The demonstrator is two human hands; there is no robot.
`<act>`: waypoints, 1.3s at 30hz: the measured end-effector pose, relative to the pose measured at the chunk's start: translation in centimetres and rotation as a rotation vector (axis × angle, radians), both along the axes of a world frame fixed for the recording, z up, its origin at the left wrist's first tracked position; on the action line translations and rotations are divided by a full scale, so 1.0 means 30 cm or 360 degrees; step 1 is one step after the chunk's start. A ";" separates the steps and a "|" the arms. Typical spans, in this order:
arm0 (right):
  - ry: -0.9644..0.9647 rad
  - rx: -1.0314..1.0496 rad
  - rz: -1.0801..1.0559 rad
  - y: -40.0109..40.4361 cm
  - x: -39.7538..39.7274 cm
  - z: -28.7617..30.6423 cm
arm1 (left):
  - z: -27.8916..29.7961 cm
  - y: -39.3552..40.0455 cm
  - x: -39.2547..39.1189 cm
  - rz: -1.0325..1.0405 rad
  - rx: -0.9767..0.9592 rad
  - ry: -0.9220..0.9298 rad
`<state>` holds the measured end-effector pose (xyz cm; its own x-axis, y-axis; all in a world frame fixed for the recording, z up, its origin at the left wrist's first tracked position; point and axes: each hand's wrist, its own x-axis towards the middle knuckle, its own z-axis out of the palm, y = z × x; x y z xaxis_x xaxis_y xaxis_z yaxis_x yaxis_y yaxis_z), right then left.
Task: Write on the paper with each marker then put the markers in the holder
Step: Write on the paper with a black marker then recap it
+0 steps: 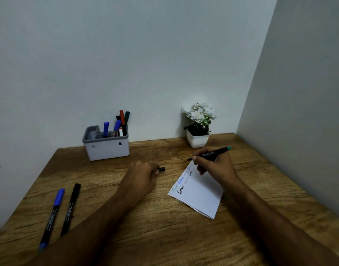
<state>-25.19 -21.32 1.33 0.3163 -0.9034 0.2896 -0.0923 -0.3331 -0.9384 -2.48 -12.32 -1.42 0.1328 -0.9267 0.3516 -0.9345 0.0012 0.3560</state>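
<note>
My right hand grips an uncapped black marker with a teal end, its tip just above the far corner of the folded white paper. The paper bears blue, teal and black writing along its left edge. My left hand rests on the table left of the paper, closed on a small black cap. A grey holder at the back holds several markers in blue, red, green and black. A blue-capped marker and a black marker lie at the table's left front.
A white pot with white flowers stands at the back right, close behind my right hand. The wooden table sits in a corner, with walls behind and to the right. Its left edge runs near the two loose markers.
</note>
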 end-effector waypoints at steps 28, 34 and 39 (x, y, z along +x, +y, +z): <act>-0.0298 -0.0023 0.0362 0.160 0.013 0.096 | 0.183 0.097 -0.165 -0.0248 -0.0399 0.0834; -0.0460 -0.0041 0.0373 0.149 0.038 0.109 | 0.203 0.106 -0.179 -0.0247 -0.0618 0.0829; -0.0434 0.0010 0.0438 0.155 0.068 0.091 | 0.218 0.115 -0.155 -0.0208 -0.0658 0.0656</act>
<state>-23.14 -16.68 4.04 0.4596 -0.7972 0.3914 0.2528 -0.3050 -0.9182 -7.14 -8.87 5.11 0.2290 -0.7417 0.6305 -0.7022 0.3227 0.6347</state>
